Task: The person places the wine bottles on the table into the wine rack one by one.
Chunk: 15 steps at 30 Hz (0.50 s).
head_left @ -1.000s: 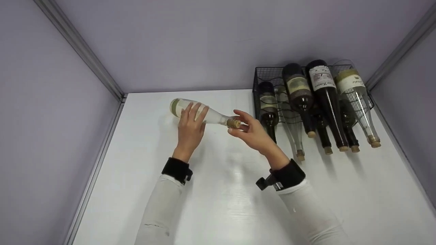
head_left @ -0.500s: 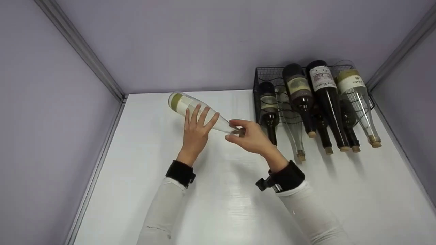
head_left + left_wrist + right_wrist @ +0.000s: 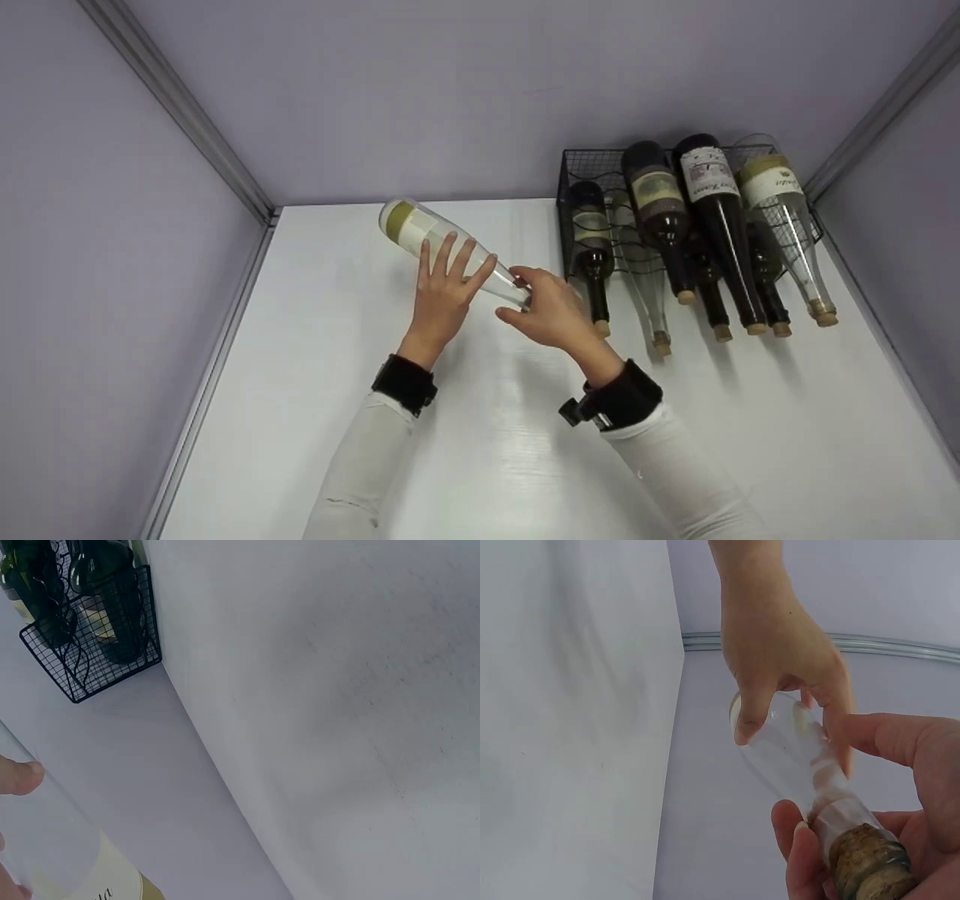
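A clear glass bottle (image 3: 412, 226) with a pale label and a gold band is held slanting above the white table, its base toward the upper left. My left hand (image 3: 441, 296) grips its body from above, fingers spread along one side; in the right wrist view the left thumb and fingers straddle the glass. Around the neck curl the fingers of my right hand (image 3: 553, 309). A cork stopper (image 3: 866, 862) fills the bottle's mouth in the right wrist view, while in the head view the right hand covers it. The left wrist view catches only left fingertips (image 3: 21, 776) beside the glass.
A black wire rack (image 3: 562, 184) stands at the back right, against the wall. Several corked bottles lie in it, among them a dark one with a white label (image 3: 709, 171) and a clear one (image 3: 772, 180). Their necks jut forward over the table (image 3: 495, 465).
The bottle has tilted, its neck end swinging toward me and its base rising in view. My left hand has shifted right along the body, and my right hand has closed around the neck.
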{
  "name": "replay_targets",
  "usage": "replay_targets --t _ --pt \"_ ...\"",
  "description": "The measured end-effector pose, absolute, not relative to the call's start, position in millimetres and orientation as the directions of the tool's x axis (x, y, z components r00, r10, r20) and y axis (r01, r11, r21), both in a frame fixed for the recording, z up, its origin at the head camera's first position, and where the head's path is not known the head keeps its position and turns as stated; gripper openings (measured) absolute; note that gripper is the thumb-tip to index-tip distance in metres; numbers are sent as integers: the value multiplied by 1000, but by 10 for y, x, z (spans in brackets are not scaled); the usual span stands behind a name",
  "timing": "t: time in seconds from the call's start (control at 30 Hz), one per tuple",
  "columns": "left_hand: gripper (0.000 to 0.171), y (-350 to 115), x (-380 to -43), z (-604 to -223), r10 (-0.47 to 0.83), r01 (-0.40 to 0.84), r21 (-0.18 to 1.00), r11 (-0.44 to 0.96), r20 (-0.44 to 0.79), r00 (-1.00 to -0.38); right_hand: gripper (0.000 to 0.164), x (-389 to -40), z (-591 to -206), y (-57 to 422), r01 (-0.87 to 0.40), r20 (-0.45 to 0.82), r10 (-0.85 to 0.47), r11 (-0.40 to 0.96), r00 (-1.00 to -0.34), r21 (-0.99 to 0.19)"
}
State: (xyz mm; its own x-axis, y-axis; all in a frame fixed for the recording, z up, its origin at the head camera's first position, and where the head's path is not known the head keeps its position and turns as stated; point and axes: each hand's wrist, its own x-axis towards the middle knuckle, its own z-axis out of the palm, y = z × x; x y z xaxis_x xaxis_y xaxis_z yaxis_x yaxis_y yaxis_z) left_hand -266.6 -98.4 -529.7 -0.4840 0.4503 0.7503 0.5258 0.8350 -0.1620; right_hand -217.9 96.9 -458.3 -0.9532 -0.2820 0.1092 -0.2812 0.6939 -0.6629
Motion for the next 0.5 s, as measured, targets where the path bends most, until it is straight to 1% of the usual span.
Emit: replay_targets --t 0.1,0.23,0.33,0.5 --pt "59 -971 -2663 -5292 456 537 -159 828 747 -483 61 -2162 -4617 954 -262 118 -244 724 -963 -638" --pt "57 -956 -2655 -5273 467 540 -161 826 731 -497 50 -2140 -4669 936 -240 174 -166 732 -971 -638" --pt "56 -942 -2644 -5254 469 530 -162 832 714 -519 43 -2122 -4713 932 -254 240 -124 715 -963 -651" --pt "58 -894 -2623 -5215 457 511 -143 847 688 -564 39 -2083 -4772 942 -301 337 -90 697 -937 -651"
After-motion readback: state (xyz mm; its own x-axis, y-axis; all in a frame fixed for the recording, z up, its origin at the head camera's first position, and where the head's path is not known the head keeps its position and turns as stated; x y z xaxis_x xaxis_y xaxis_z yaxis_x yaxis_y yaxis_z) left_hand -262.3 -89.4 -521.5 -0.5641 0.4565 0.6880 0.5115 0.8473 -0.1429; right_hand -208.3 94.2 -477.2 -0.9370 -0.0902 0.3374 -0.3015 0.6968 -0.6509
